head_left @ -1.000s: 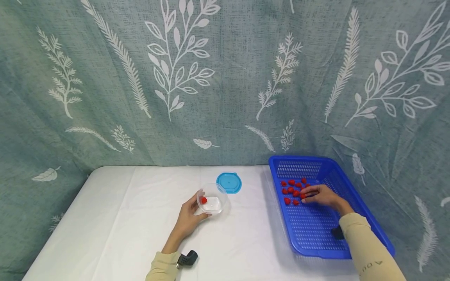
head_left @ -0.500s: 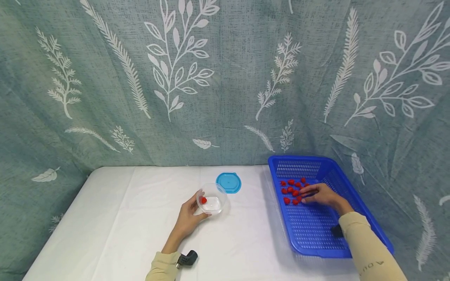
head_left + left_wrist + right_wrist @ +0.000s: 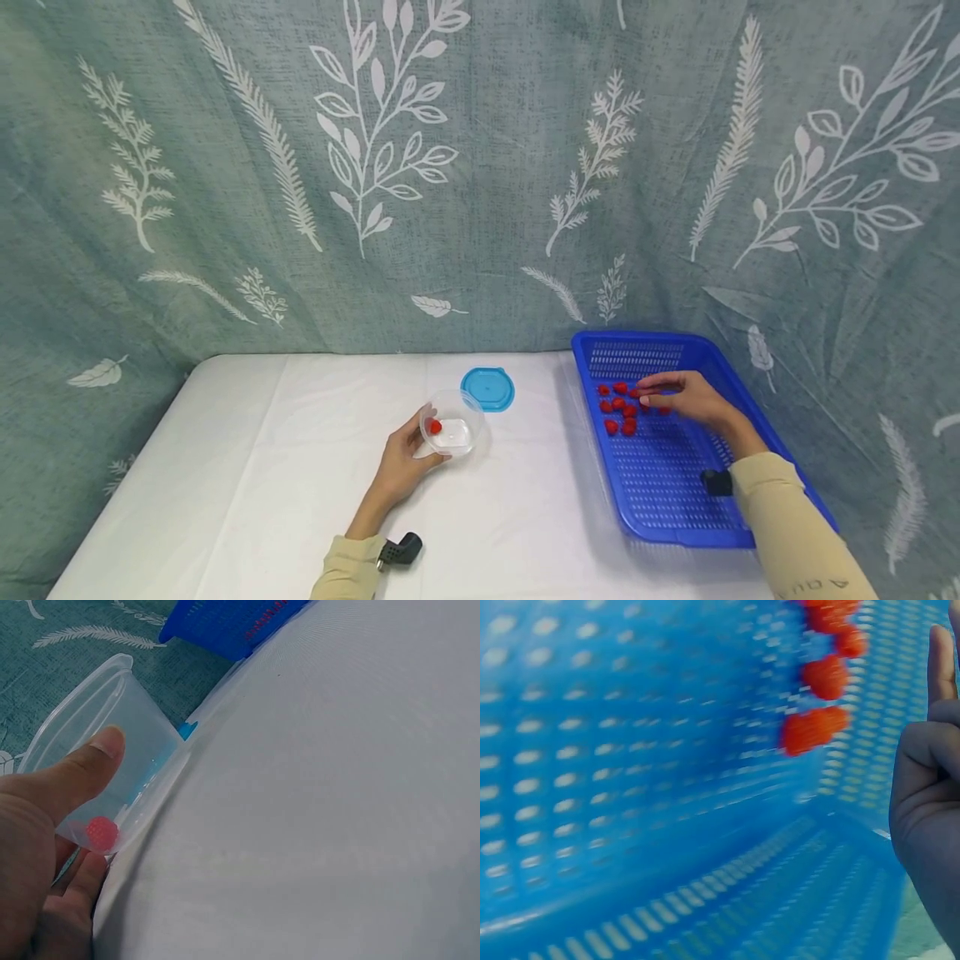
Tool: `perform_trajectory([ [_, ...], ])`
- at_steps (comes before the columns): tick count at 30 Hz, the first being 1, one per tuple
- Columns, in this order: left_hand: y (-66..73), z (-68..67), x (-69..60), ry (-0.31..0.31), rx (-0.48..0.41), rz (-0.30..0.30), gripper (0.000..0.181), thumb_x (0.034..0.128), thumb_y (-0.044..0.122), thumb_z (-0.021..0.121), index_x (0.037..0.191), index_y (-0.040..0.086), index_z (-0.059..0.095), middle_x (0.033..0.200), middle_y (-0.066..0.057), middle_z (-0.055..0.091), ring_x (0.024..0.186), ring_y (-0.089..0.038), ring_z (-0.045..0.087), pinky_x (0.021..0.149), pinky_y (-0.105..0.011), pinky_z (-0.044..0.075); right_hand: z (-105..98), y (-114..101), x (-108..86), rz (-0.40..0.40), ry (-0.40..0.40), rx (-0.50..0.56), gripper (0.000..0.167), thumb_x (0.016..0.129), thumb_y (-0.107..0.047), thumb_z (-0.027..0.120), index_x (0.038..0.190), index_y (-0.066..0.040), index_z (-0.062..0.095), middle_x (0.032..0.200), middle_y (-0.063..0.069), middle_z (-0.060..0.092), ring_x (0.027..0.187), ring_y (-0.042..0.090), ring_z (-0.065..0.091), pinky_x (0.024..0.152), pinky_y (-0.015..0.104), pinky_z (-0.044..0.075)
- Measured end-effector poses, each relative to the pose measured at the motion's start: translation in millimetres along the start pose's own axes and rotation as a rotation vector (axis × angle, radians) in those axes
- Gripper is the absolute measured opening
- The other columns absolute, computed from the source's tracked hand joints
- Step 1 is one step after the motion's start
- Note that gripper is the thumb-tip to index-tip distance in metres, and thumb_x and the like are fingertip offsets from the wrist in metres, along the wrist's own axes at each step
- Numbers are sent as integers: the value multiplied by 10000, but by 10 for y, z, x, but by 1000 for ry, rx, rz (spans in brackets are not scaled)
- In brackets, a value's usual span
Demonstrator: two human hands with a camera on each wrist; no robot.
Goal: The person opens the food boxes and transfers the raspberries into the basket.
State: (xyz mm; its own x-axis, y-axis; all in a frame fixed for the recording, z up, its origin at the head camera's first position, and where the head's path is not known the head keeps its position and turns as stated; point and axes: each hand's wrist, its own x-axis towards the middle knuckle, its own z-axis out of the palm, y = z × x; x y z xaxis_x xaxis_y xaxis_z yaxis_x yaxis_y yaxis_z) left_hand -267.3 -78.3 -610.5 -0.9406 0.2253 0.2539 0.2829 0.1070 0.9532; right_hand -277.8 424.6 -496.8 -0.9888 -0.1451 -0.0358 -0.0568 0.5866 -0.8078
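Note:
My left hand grips a clear plastic container from its left side, thumb toward the near side. The container stands on the white cloth with one raspberry at its bottom. In the left wrist view, my thumb lies along the wall and fingers curl beneath. My right hand hovers inside a blue basket, fingers extended over several red raspberries. A gap shows between thumb and fingers, with no berry visibly held. In the right wrist view, its fingertips are out of frame.
A round blue lid lies behind the container on the white-covered table. The basket's raised perforated walls surround the right hand. A green leaf-patterned curtain hangs along the table's back edge.
My right hand has moved toward the back of the basket, away from the front berries. A raspberry near its fingertips has shifted left against another. The left hand has kept its place.

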Motion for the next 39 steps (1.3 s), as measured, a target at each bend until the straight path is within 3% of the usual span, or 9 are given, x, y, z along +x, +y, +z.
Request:
perform_trajectory([
  [8,9,3,3,-8,-6,-11,913,756,9,860,1542,-1,395,1538,-205,475,1459,-354,411,1165,-337,371,-34,-539,41,-103,82,-105,428,917,-281,773,1224,11,710,1162,114,743,1026,17,650,840,166,532],
  [12,10,0,10,-1,-13,-20,909,761,10,858,1543,8,396,1541,-201,472,1457,-348,416,1162,-325,374,65,-887,125,-178,56,-115,322,927,-261,762,1152,-31,748,1113,102,757,1007,79,682,815,205,563],
  [17,-8,1,14,-4,-14,-13,900,772,5,846,1543,-15,381,1544,-216,461,1454,-358,414,1158,-324,379,260,-1205,260,-246,-34,-85,258,937,-220,749,1113,-31,756,1077,121,756,961,196,727,784,262,605],
  [21,-3,2,12,-14,-19,-12,904,772,-11,838,1545,-24,369,1552,-217,449,1464,-345,402,1161,-312,374,449,-1386,381,-275,-110,-98,206,943,-201,740,1100,-69,763,1091,119,749,957,244,720,778,300,614],
  [24,1,4,12,-12,-21,-15,905,769,-21,836,1546,-17,372,1553,-210,450,1468,-329,399,1163,-303,371,616,-1501,493,-299,-161,-107,171,941,-183,741,1083,-92,769,1079,111,751,743,148,665,682,289,587],
  [27,1,7,19,-10,-22,-15,899,771,-25,835,1545,-16,377,1549,-210,455,1467,-327,402,1165,-305,371,803,-1587,611,-324,-205,-103,158,934,-167,748,1066,-83,771,1051,106,753,637,113,607,592,268,540],
  [33,-3,8,17,-15,-23,-9,902,777,-4,845,1544,-26,371,1548,-205,460,1466,-334,403,1165,-330,372,1257,-1715,807,-383,-299,-97,145,891,-91,779,1035,-73,780,1001,113,760,910,201,687,658,278,570],
  [39,-9,3,28,-17,-54,14,900,786,-7,841,1549,-22,363,1551,-223,447,1464,-339,403,1171,-327,373,1691,-1772,979,-441,-366,-83,141,863,-23,789,1003,-5,780,958,137,760,898,246,680,622,248,529],
])
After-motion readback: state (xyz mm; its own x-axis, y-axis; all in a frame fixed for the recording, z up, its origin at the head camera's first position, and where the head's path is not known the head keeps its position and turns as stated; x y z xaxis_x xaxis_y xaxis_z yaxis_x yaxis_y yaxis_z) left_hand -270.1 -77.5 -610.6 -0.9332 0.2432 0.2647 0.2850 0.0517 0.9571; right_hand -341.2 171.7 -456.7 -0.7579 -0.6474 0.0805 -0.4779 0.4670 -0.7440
